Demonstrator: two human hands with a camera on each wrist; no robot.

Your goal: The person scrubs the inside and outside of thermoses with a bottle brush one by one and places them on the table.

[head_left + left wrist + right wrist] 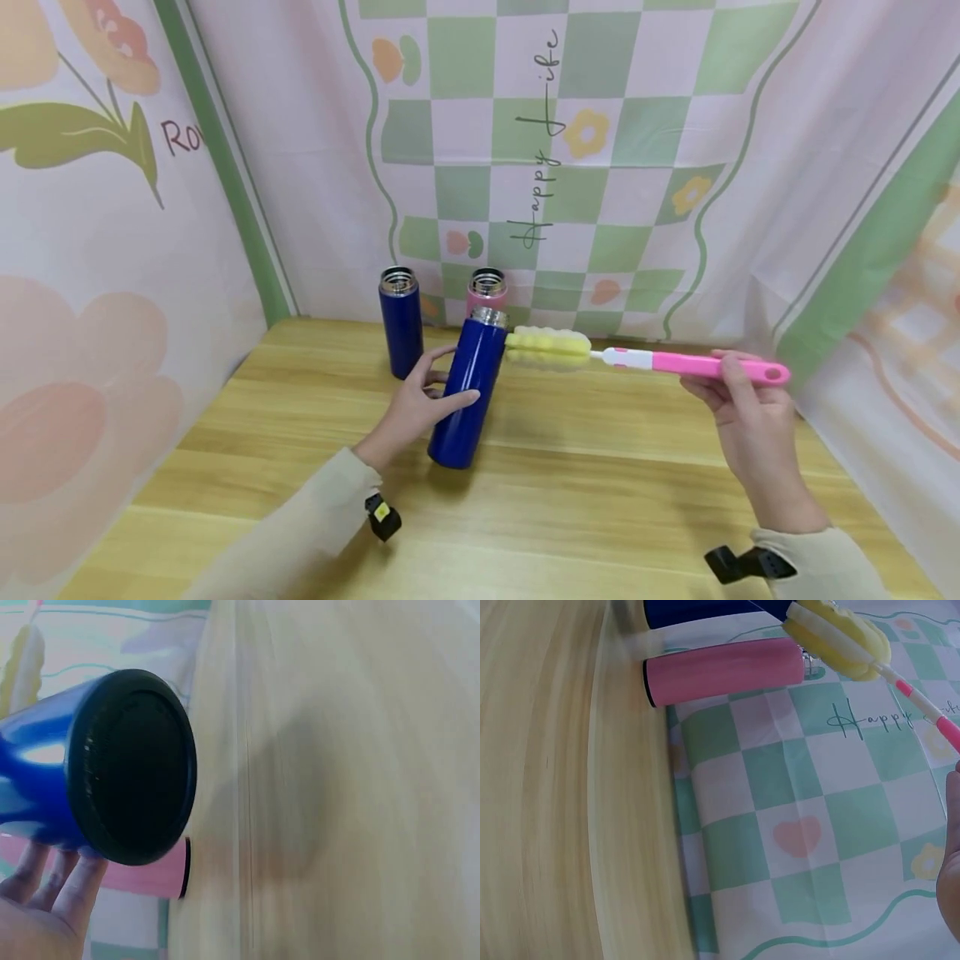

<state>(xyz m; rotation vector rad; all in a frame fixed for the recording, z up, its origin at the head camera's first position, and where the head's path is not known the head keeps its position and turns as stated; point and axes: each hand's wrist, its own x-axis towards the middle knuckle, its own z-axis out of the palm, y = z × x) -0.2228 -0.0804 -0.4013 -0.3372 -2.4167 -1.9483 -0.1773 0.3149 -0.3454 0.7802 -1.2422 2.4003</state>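
Observation:
My left hand (pixel 416 408) grips a dark blue bottle (pixel 482 354), its open steel mouth leaning up and to the right. The left wrist view shows the bottle's black base (pixel 139 776) facing the camera, with fingers (pixel 79 889) along its side. My right hand (pixel 759 429) holds a bottle brush (pixel 682 363) by its pink handle. The brush lies almost level, and its yellow sponge head (pixel 555 347) points left, close beside the blue bottle just below the mouth. In the right wrist view the sponge head (pixel 847 641) overlaps the bottle's upper end.
A second blue bottle (pixel 402 329), uncapped, stands upright at the back left of the wooden table (pixel 600 500). Behind the held bottle stands a pink bottle (pixel 727 671), also uncapped. A checked cloth curtain (pixel 525 192) hangs along the back edge, with more cloth at both sides.

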